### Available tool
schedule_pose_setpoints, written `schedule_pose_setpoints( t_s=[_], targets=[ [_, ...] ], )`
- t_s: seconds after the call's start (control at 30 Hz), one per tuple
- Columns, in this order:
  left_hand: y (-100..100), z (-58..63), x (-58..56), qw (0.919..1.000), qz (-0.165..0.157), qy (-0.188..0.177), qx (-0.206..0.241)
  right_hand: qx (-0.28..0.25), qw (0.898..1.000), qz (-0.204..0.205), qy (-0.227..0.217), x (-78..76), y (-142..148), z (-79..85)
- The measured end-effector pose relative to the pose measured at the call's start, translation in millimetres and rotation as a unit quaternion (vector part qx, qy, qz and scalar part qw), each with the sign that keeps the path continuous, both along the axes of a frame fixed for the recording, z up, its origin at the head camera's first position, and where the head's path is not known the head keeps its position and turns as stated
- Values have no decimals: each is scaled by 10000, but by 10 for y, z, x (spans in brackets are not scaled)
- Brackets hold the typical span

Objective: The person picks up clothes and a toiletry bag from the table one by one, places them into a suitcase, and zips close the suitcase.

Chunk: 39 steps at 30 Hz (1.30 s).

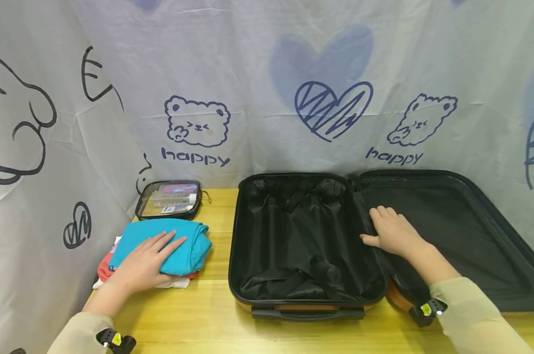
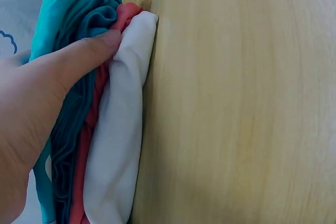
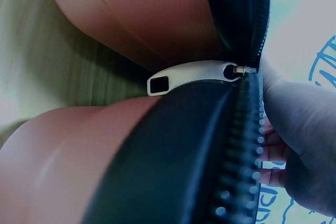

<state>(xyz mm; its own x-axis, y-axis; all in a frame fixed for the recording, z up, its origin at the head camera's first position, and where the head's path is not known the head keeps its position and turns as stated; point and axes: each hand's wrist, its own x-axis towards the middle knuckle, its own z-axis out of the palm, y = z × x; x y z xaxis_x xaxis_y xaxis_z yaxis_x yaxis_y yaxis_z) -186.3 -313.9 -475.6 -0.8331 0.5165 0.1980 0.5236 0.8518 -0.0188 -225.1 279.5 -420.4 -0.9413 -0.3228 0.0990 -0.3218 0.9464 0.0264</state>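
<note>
Your left hand [image 1: 145, 263] lay with fingers spread over the folded turquoise garment [image 1: 182, 260], thumb against the stack's edge, a coral garment [image 1: 104, 268] and a white garment [image 2: 118, 129] beneath, all on the counter [image 1: 187, 319] left of the open suitcase [image 1: 280, 246]. Your right hand [image 1: 392, 233] rested, fingers relaxed, along the seam between suitcase halves. A clear toiletry pouch [image 1: 149, 209] sat just behind the stack.

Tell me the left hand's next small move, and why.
Probably curl the left hand more firmly round the folded clothes before lifting: its fingers only lie spread over the blue top layer, several layers are stacked loosely beneath, and the suitcase alongside lies open with no clothes in it.
</note>
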Motion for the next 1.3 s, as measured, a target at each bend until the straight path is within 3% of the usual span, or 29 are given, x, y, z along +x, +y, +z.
schedule_pose_setpoints(
  t_s=[0.13,0.37,0.5,0.87,1.07,1.3],
  targets=[
    [4,13,-7,10000,-45,-41,-55,-12,10000,-1,-31,8,3,-1],
    [4,-2,-44,9993,-227,295,1,-63,10000,-10,-52,-7,11,-16],
    [22,33,-36,9992,-225,314,69,-68,10000,-14,-47,-8,8,-7],
    [29,178,-61,9972,-154,338,656,-86,9999,-53,-108,-10,-6,3],
    [26,274,-78,9922,-576,916,624,-100,9998,-77,-129,-9,-15,15],
    [40,441,-144,9753,-1098,1904,209,-101,9997,-131,-196,-8,0,-3]
  ],
)
